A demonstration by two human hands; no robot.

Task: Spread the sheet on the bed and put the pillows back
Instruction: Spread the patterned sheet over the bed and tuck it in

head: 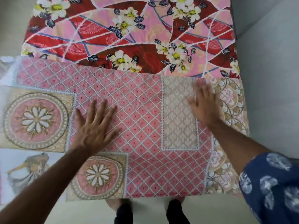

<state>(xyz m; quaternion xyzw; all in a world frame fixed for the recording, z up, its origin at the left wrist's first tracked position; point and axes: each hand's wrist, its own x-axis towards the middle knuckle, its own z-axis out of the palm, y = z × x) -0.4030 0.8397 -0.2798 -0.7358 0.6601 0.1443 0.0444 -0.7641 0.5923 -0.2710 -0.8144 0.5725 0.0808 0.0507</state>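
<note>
A pink sheet (142, 126) with a white lattice, beige panels and round flower medallions covers the near part of the bed. Beyond its far edge lies a red and pink floral cloth (129, 34) with white flowers. My left hand (95, 125) presses flat on the pink sheet with fingers spread. My right hand (205, 104) also lies flat on the sheet near the bed's right side, fingers straight and blurred by motion. No pillows are in view.
Grey floor (271, 78) runs along the right of the bed and a pale floor strip (150, 210) lies at its foot, where my dark feet stand. A pale printed part of the sheet (24, 172) hangs at the lower left.
</note>
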